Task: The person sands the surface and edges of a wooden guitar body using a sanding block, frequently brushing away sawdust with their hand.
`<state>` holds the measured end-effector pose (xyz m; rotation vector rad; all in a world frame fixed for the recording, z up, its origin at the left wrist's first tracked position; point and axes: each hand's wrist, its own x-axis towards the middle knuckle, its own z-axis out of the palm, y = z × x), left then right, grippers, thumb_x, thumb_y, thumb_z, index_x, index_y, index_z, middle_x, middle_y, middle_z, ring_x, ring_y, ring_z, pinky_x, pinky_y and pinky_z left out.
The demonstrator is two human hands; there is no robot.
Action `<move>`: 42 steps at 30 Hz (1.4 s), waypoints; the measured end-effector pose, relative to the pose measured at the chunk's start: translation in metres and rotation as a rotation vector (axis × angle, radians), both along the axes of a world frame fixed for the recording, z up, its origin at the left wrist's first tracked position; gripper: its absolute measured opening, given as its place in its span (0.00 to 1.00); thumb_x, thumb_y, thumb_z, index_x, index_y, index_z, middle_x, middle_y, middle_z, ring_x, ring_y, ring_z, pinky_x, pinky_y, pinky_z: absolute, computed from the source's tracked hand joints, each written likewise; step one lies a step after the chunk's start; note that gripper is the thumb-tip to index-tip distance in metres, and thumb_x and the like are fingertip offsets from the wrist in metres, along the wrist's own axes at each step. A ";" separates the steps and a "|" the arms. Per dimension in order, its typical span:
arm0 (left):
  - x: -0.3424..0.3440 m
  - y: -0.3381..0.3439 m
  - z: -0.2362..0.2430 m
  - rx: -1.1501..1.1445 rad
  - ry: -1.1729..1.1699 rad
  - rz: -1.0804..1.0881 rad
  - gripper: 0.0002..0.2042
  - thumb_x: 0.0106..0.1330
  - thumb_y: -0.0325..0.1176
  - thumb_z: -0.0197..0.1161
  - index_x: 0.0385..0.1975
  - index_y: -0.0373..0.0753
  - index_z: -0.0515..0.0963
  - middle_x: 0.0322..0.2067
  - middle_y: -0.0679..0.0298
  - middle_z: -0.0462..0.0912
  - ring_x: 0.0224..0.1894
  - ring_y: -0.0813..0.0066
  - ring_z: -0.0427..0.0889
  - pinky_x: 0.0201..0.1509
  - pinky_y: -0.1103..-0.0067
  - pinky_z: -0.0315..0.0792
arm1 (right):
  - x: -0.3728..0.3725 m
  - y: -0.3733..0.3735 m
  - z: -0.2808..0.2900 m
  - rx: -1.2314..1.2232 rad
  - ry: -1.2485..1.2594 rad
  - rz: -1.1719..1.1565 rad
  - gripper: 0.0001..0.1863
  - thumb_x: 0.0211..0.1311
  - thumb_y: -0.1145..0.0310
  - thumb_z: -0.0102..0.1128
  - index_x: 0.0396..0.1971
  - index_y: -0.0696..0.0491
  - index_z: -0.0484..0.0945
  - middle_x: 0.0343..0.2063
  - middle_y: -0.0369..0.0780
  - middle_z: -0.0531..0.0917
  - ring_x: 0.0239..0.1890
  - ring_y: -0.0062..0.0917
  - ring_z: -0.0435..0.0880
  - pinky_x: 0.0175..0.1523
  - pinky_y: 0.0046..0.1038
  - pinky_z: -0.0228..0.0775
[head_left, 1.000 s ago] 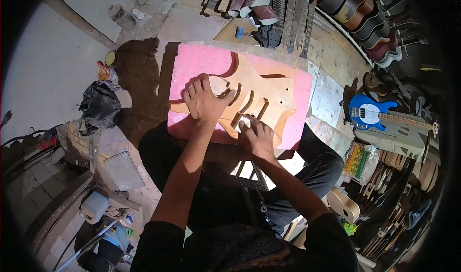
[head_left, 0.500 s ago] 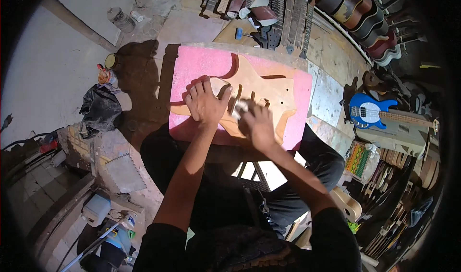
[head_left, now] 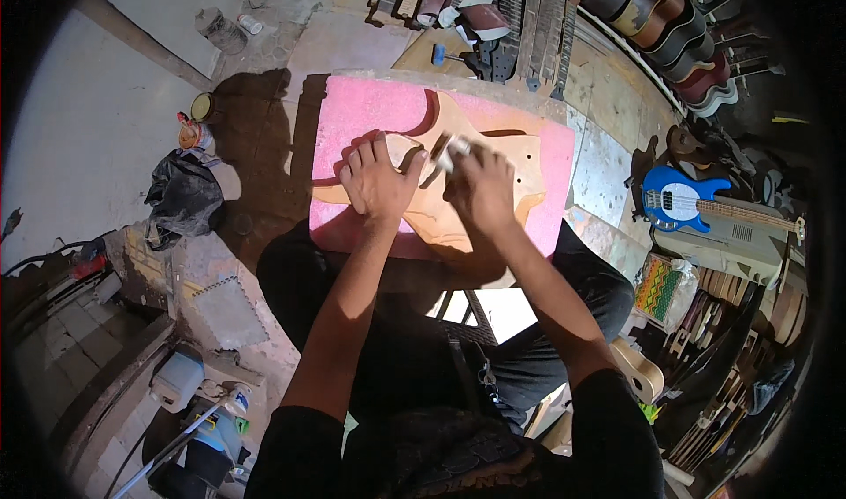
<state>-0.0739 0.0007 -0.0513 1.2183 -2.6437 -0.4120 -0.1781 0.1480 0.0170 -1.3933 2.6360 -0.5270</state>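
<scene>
On the person's lap, head view: pink foam pad [head_left: 370,111] w/ an unfinished wooden guitar body [head_left: 480,199] lying flat on it, cutaway horns pointing to the left side of the pic. Left hand [head_left: 377,182] lies palm-down on the body, fingers spread & flat, pressing not gripping, near the left horn. Right hand [head_left: 483,186] is curled closed around a small pale block [head_left: 451,151], prob. a sanding block or folded paper; it's blurred so can't tell exactly. Block sits at the body's upper-middle area, just beside the left hand's fingertips.

Handling, as a judgement: body looks like solid wood, so stiff, fairly heavy, not fragile, but bare surface would scratch or dent easily. Edges rounded, dusty, maybe a bit slippery; foam underneath gives grip. Best hold prob. at the waist or by a horn, w/ flat palm to steady it. Block is light, pinch-grip suffices.

Around: floor left has a black plastic bag [head_left: 183,195], small tins [head_left: 198,129], a white power tool [head_left: 176,380] lower left. Top: row of guitar necks [head_left: 520,23] laid out. Right: blue bass guitar [head_left: 674,201] resting on a pale case, more finished guitars [head_left: 670,23] racked along the upper right, wooden parts stacked at lower right.
</scene>
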 end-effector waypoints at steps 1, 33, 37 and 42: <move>0.000 -0.001 0.000 -0.002 -0.001 0.001 0.40 0.63 0.70 0.62 0.62 0.40 0.76 0.52 0.53 0.81 0.58 0.55 0.76 0.60 0.58 0.64 | -0.011 -0.007 0.006 0.010 0.027 -0.027 0.28 0.58 0.70 0.68 0.61 0.47 0.80 0.62 0.46 0.77 0.56 0.48 0.76 0.59 0.47 0.66; -0.002 -0.002 0.003 -0.027 0.013 -0.007 0.40 0.62 0.70 0.64 0.60 0.40 0.77 0.51 0.54 0.81 0.58 0.55 0.76 0.60 0.57 0.65 | 0.042 0.033 -0.027 0.006 -0.069 0.030 0.30 0.56 0.69 0.71 0.62 0.42 0.80 0.65 0.44 0.75 0.59 0.45 0.74 0.62 0.48 0.65; -0.001 -0.001 0.004 -0.013 0.000 -0.004 0.40 0.62 0.70 0.63 0.61 0.39 0.77 0.51 0.54 0.81 0.58 0.54 0.76 0.61 0.58 0.65 | -0.012 -0.006 0.007 0.030 0.001 -0.090 0.29 0.59 0.66 0.70 0.63 0.46 0.78 0.61 0.48 0.77 0.57 0.49 0.75 0.60 0.50 0.65; 0.001 -0.004 0.004 -0.019 0.027 -0.007 0.40 0.63 0.70 0.62 0.61 0.39 0.77 0.51 0.53 0.81 0.57 0.54 0.77 0.62 0.58 0.64 | 0.064 0.038 -0.034 0.016 0.011 0.080 0.35 0.57 0.67 0.71 0.68 0.40 0.76 0.68 0.47 0.72 0.62 0.48 0.72 0.66 0.49 0.63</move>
